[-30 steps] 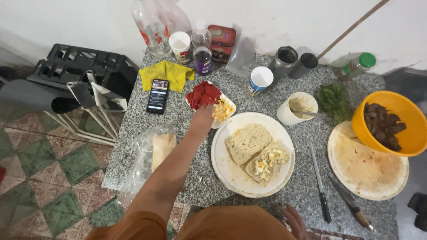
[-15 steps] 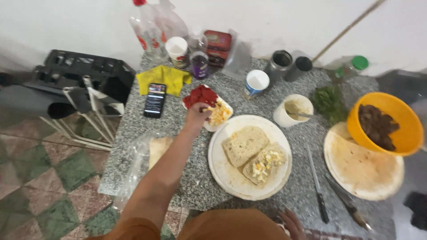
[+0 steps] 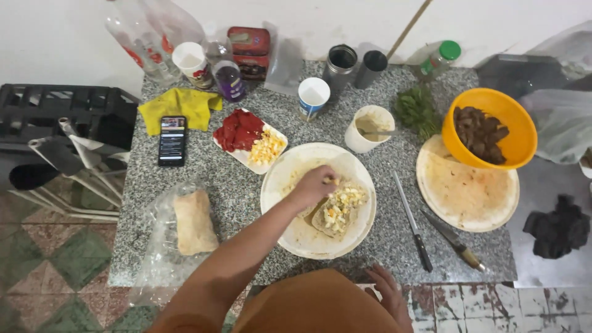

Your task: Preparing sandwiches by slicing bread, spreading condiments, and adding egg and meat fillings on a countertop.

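Note:
My left hand (image 3: 316,187) hovers over the big white plate (image 3: 290,231), fingertips pinched on a bit of chopped egg. It hides one bread slice. Just right of it lies another bread slice (image 3: 338,209) topped with chopped egg. Up and to the left, a small rectangular plate (image 3: 250,140) holds red slices and more chopped egg. My right hand (image 3: 387,291) rests with fingers spread on the counter's near edge, holding nothing.
Two knives (image 3: 414,229) lie right of the plate, beside a round board (image 3: 467,192) and an orange bowl (image 3: 490,128) of dark pieces. A bagged bread roll (image 3: 194,222), a phone (image 3: 172,140), a yellow cloth (image 3: 179,106), cups, herbs and bottles stand around.
My left hand has come back from the small plate of egg and red slices to the big plate, over the bread. The view has shifted closer.

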